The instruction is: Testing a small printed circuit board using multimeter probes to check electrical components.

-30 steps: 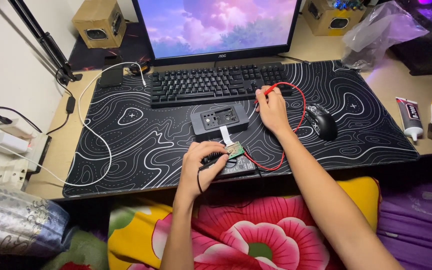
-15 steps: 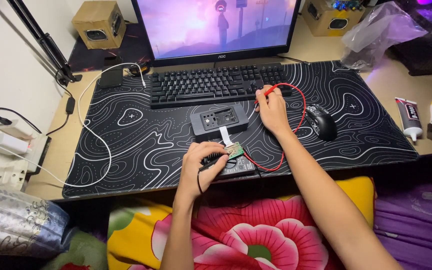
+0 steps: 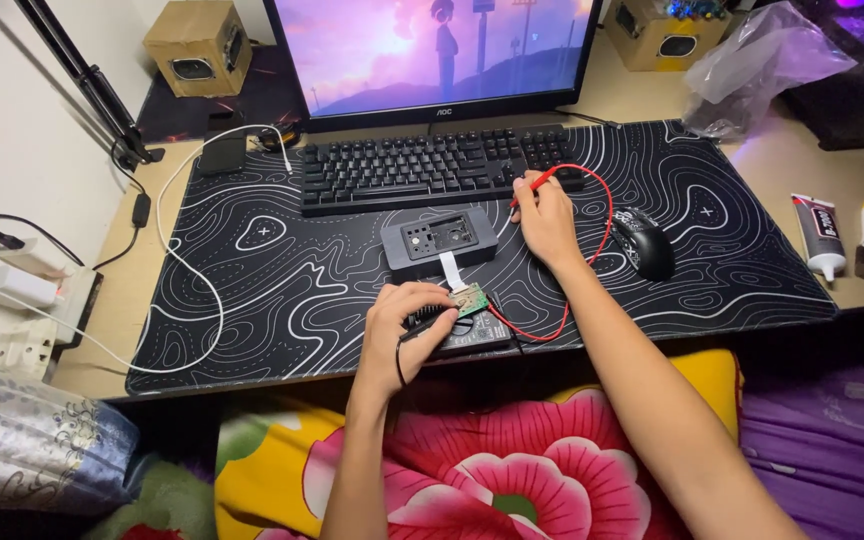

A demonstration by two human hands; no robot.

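The left hand pinches a black probe beside the green board; the right hand, farther right, grips the red probe.

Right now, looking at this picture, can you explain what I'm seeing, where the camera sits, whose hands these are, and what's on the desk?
The one current picture comes from a camera worn on a person's head, looking down at their own two bare hands; there is no machine. The left hand rests at the near edge of a black desk mat with white wavy lines, its grip on a black probe tip beside a small green circuit board. That board joins a dark grey box by a flat white ribbon. The right hand holds a red probe near the keyboard; its red wire loops back towards the board. Also there: a black mouse, a lit monitor, two small speakers, a glue tube and a white cable.
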